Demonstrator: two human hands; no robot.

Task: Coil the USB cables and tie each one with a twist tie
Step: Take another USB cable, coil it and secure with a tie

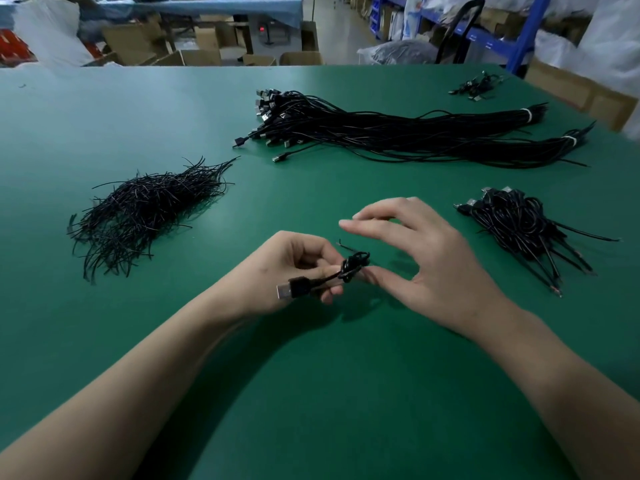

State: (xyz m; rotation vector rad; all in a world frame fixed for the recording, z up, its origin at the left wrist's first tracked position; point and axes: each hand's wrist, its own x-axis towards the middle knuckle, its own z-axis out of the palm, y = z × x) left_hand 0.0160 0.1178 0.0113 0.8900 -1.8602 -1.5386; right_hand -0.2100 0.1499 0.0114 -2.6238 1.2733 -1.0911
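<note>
Cable coil (349, 268): frame centre, above the green table (311, 393); its wrap is hard to make out.
Left hand (294, 268): pinches the coil.
Right hand (426, 251): fingers spread, holding nothing; thumb-to-coil contact unclear.
Twist ties (145, 209): heaped at middle left.

A green-topped table (138, 116) is filling most of the view. Beyond its far edge, open cardboard boxes (201, 57) are crowding a pale grey floor (341, 26). Blue metal shelving (526, 32) is standing at the right, with white plastic bags (606, 29) bulging around it. A blue-covered bench (214, 6) is running along the back.
</note>
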